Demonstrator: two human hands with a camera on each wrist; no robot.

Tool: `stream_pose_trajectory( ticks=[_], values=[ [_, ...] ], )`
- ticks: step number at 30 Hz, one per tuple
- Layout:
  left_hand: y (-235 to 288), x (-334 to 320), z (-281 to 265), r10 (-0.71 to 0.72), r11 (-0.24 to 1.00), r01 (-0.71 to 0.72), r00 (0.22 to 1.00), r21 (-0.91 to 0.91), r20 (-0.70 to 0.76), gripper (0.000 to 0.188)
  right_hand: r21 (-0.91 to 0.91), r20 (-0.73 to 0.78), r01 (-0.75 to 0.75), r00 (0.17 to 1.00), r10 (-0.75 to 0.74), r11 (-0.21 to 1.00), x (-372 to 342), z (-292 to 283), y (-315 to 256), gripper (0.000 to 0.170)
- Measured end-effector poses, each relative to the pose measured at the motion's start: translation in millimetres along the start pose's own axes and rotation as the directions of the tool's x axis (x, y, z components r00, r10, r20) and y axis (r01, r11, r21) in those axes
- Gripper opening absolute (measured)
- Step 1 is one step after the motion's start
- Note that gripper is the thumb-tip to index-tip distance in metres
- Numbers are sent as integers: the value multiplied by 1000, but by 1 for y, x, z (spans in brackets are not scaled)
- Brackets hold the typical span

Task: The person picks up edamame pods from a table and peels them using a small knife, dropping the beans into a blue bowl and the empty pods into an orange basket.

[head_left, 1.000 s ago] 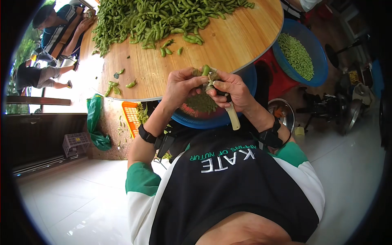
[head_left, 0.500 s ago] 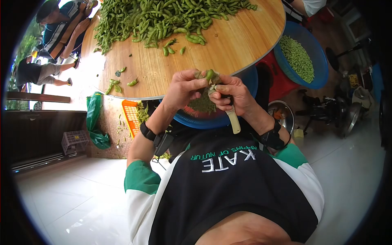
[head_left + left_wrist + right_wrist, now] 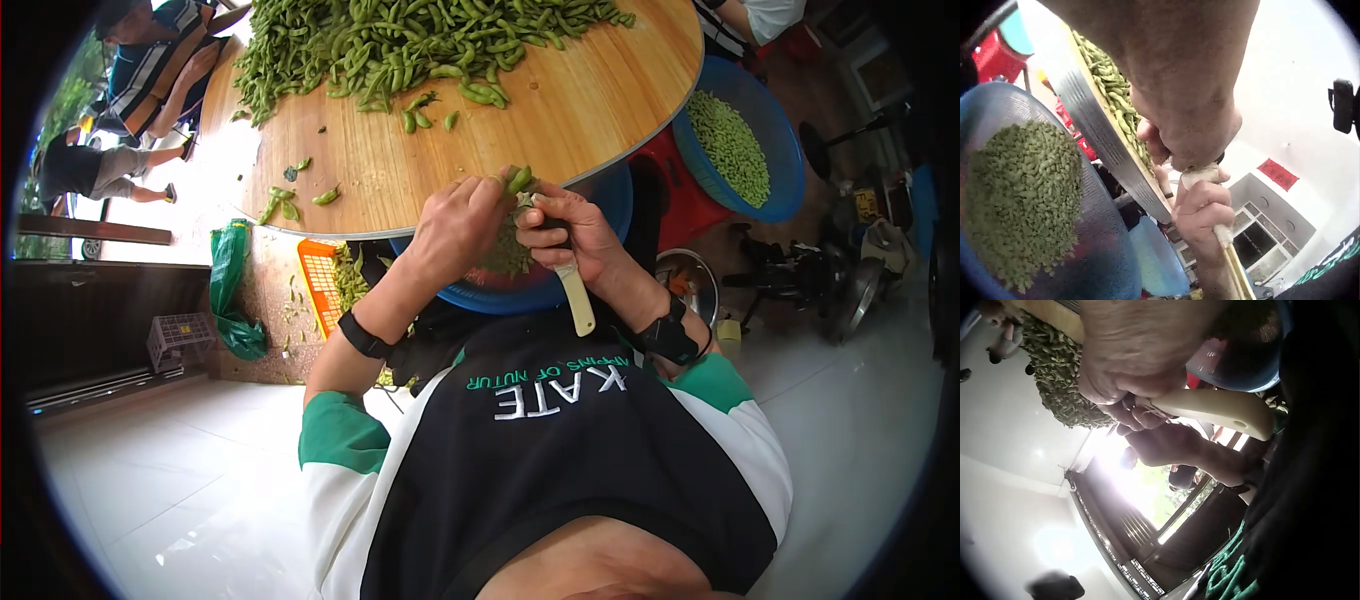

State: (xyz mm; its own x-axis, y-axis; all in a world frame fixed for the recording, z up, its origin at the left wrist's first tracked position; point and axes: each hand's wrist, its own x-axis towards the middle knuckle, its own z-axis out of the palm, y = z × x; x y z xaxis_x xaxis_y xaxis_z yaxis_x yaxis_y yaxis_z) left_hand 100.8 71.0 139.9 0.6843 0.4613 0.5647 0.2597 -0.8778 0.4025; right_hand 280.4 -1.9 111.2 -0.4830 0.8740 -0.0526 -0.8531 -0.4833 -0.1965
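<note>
Over a blue basin (image 3: 614, 215) the left hand (image 3: 458, 228) and right hand (image 3: 580, 232) meet at their fingertips. Between them a green soybean pod (image 3: 519, 180) sticks up, and the left fingers, bent down over it, pinch it. In the right hand's curled fingers is a cream-handled tool (image 3: 576, 300), whose handle points back toward the body; its working end is hidden by the hands. Pale wraps cover some right fingertips. The left wrist view shows shelled green beans (image 3: 1025, 200) heaped in the basin below the hands.
A round wooden table (image 3: 590, 100) bears a large heap of pods (image 3: 400, 50). Right of it, another blue basin (image 3: 795, 185) holds shelled beans, beside a red stool (image 3: 685, 195). An orange basket (image 3: 318, 280) and a green bag (image 3: 230, 290) stand left. Another person (image 3: 165, 70) sits across.
The left hand has turned over, its back now showing and its fingers bent down at the pod. The pod has tilted to the right. The right hand keeps its grip on the cream-handled tool.
</note>
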Motion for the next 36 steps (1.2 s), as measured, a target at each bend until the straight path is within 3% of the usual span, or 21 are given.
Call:
stream_pose_trajectory(
  ticks=[3,5,6,8,9,11,12,13,15,16,18,19,21,22,25,27,30,31,32,34,36],
  values=[
    [0,-1,-3,5,997,-8,999,82,32,14,-15,-18,1,1000,-1,1000,-1,4,4,29],
    [4,1,-11,-276,919,308,949,-247,154,14,-57,-35,21,999,-23,998,-2,1,8,28],
    [5,1,-10,-278,918,309,948,-247,153,14,-100,-53,37,998,-43,994,-2,0,9,27],
    [6,1,-7,-530,524,594,789,-611,312,21,-175,-59,73,995,-84,982,-3,3,10,26],
    [6,3,-7,-530,525,593,789,-610,311,21,-246,-63,112,989,-131,963,-3,5,10,25],
    [6,7,-6,-613,172,683,639,-710,465,25,-338,-117,123,978,-171,933,-4,9,7,24],
    [6,5,-2,-613,173,682,640,-711,464,25,-428,-166,125,963,-214,895,-5,11,5,23],
    [4,0,6,-621,326,679,678,-658,392,25,-430,-164,124,963,-213,894,-5,10,4,23],
    [3,-8,14,-579,636,629,772,-448,263,23,-861,-150,95,892,-427,500,-4,9,2,28],
    [4,-9,15,-581,639,627,773,-446,254,23,-862,-142,97,895,-422,497,-1,9,2,28],
    [11,-13,16,-507,797,542,840,-267,193,20,-973,231,157,698,-678,-170,7,10,8,28],
    [12,-15,18,-525,792,555,832,-255,180,18,-989,145,85,747,-649,-122,5,12,6,26],
    [13,-20,18,-531,775,582,811,-246,244,15,-922,328,127,758,-564,-365,4,8,1,28],
    [14,-22,17,-469,831,515,852,-210,235,13,-916,332,132,778,-533,-379,4,10,0,28],
    [29,-21,11,-492,826,522,852,-214,179,10,-857,386,131,804,-452,-499,1,9,2,30],
    [21,-32,21,-335,914,365,925,-179,178,14,-836,428,131,763,-484,-533,3,4,10,29],
    [34,-32,17,-431,867,458,887,-199,164,18,-836,420,104,753,-507,-539,4,-3,13,27],
    [34,-33,10,-407,874,443,892,-199,195,17,-896,356,119,768,-533,-427,4,-1,14,23],
    [33,-34,-1,-406,876,440,894,-199,190,17,-894,360,121,767,-531,-431,3,4,12,23],
    [37,-41,-32,-445,876,481,769,44,458,17,-917,306,95,791,-531,-387,-3,10,10,21],
    [40,-53,-69,-505,862,426,667,275,548,15,-942,247,80,823,-512,-326,-8,10,2,19]
  ],
)
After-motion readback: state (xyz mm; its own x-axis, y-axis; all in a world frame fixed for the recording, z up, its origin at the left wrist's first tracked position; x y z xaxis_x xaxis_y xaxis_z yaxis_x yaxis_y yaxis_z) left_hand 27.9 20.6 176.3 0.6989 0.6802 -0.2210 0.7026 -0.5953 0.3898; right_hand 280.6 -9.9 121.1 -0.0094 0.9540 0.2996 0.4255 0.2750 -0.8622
